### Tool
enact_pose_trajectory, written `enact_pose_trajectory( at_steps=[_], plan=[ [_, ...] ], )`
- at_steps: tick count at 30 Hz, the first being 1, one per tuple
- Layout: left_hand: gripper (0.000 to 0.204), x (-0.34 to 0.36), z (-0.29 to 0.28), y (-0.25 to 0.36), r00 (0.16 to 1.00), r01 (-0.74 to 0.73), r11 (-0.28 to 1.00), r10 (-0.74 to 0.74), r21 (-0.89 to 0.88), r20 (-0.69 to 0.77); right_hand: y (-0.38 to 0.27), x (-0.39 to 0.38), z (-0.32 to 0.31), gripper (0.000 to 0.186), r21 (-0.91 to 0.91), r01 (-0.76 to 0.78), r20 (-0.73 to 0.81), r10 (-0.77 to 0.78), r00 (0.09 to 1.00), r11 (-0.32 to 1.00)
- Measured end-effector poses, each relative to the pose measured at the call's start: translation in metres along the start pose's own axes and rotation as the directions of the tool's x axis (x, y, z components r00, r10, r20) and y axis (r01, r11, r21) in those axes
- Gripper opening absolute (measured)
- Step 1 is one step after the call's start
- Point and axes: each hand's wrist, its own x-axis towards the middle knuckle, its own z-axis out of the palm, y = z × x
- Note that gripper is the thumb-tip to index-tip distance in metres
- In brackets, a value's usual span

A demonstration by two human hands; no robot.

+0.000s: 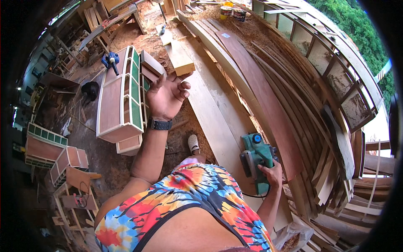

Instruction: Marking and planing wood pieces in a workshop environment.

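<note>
My left hand (pixel 166 96) is palm up with fingers apart and loosely curled, its fingertips just at the near end of a pale wooden block (pixel 178 59); whether they touch it I cannot tell. The block lies on a long pale board (pixel 210 117) that runs down toward me. At lower right my right hand (pixel 270 172) is wrapped round the handle of a green electric planer (pixel 256 153), which stands on the boards with a black cord trailing from it.
Long stacked planks (pixel 277 126) and a mesh-panelled frame (pixel 327 59) fill the right. Cabinets (pixel 113 96) with green panels stand left, a blue power tool (pixel 111 61) on one. Containers (pixel 226 12) sit at the back. Wood scraps and shavings litter the floor (pixel 79 117).
</note>
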Motion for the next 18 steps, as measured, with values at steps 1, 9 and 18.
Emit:
enact_pose_trajectory(
  at_steps=[1, 9, 18],
  plan=[
    [0.072, -0.001, -0.001, -0.002, 1.0, -0.007, 1.0, 0.007, -0.001, 0.008, 0.0, 0.0, 0.0, 0.035, 0.032, 0.032, 0.023, -0.032, 0.999, 0.999],
    [0.062, -0.014, -0.014, -0.021, 0.996, 0.053, 0.998, -0.054, -0.028, -0.069, -0.003, 0.002, 0.002, 0.034, -0.03, -0.003, 0.002, 0.003, 1.0, 1.0],
    [0.063, -0.051, -0.035, -0.026, 0.972, 0.112, 0.993, -0.115, -0.024, -0.206, -0.006, 0.003, 0.006, 0.036, 0.017, -0.03, 0.005, 0.03, 1.0, 0.999]
  ],
)
